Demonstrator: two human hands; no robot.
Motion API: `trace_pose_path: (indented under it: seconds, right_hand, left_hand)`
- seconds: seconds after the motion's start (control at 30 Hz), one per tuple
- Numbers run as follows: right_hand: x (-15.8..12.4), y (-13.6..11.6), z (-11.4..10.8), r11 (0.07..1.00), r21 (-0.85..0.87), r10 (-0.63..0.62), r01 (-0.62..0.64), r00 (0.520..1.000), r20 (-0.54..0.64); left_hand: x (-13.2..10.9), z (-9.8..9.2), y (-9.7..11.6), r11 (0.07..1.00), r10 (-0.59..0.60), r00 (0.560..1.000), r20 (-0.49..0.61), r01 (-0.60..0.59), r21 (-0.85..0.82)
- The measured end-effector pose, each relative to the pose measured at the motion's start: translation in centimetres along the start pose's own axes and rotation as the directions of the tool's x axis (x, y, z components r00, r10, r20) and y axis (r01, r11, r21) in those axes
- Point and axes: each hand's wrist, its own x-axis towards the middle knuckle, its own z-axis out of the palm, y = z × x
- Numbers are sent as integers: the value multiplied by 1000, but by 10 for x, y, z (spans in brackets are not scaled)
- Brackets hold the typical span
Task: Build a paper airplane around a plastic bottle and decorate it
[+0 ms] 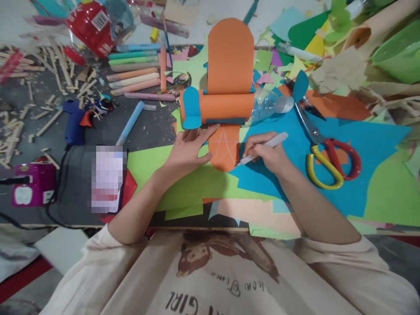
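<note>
A paper airplane model [226, 107] lies before me, made of a plastic bottle [267, 105] wrapped in orange paper with orange wings and blue tail pieces. On its near wing [225, 146] is a star drawn in pale lines. My left hand [192, 146] rests with spread fingers along that wing's left edge, its fingertips near the bottle body. My right hand [267, 153] grips a white marker pen [275, 140], whose tip points at the lower right edge of the wing.
Scissors [316, 135] with red and yellow handles lie on blue paper [370, 144] to the right. Further left are a phone [108, 179], a blue glue gun [74, 122], a purple box [34, 183] and scattered wooden sticks [59, 65]. Several markers [134, 72] lie behind.
</note>
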Motion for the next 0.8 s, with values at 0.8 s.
trace_pose_path:
  seconds: [0.8]
  right_hand:
    - [-3,11,20,942,-247,-238,230,971,-5]
  left_hand:
    - [-1,0,0,999,8,1000,-16,-9,-50]
